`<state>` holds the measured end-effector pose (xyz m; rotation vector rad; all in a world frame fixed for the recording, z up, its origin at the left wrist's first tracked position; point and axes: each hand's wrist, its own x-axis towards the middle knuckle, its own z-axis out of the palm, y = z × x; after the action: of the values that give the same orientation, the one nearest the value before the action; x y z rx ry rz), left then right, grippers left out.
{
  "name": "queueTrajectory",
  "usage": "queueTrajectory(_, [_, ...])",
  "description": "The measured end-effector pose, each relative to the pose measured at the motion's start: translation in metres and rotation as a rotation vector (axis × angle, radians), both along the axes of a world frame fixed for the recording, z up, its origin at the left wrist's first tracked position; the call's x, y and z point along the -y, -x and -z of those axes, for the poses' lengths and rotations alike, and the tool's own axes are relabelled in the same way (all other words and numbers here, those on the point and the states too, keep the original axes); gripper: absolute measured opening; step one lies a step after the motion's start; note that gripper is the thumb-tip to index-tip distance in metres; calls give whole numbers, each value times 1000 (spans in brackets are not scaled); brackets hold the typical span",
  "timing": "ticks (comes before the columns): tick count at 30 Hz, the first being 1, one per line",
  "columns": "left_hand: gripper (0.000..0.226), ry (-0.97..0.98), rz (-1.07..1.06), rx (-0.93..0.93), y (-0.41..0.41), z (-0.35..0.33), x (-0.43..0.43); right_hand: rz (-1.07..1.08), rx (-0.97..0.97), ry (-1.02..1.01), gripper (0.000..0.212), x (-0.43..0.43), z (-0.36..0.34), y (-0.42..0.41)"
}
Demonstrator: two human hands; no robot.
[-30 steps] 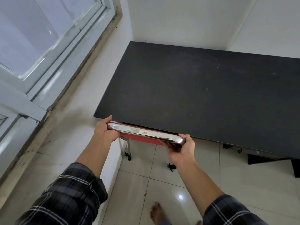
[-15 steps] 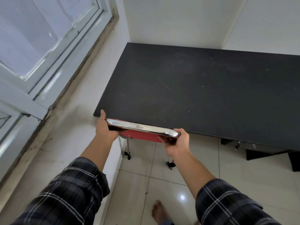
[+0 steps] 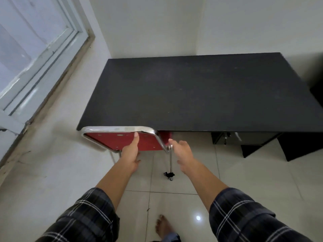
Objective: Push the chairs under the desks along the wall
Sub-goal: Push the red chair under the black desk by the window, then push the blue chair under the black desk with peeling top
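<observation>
A chair with a red backrest (image 3: 111, 140) and a chrome tube frame (image 3: 113, 128) stands at the front left edge of the black desk (image 3: 192, 95), its seat hidden beneath the top. My left hand (image 3: 131, 152) lies open against the red backrest, one straight finger reaching up to the chrome top rail. My right hand (image 3: 182, 152) is open beside the chair's right corner, a fingertip at the chrome bend. One thin chrome chair leg (image 3: 171, 165) drops to the floor between my hands.
The desk fills a corner of white walls. A window (image 3: 31, 49) runs along the left wall. A black drawer unit (image 3: 227, 137) and dark desk supports sit under the desk's right side. My bare foot (image 3: 163, 226) stands on glossy white tiles.
Both hands have let go of the chrome top rail they gripped at its ends. They now sit lower, open, at the backrest and right corner. The view has pulled back from the desk.
</observation>
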<state>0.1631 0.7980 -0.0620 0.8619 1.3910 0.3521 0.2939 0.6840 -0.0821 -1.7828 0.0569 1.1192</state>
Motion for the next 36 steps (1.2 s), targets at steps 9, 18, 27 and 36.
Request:
queueTrajectory(9, [67, -509, 802, -293, -97, -4, 163, -253, 464, 290, 80, 198, -13, -42])
queueTrajectory(18, [66, -948, 1451, -388, -190, -9, 361, -145, 680, 581, 83, 410, -24, -82])
queueTrajectory(27, [69, -1202, 1817, -264, -248, -16, 521, 128, 553, 747, 93, 579, -23, -87])
queueTrajectory(36, [72, -1300, 2030, -82, -332, -12, 645, 397, 451, 848, 94, 689, -22, -133])
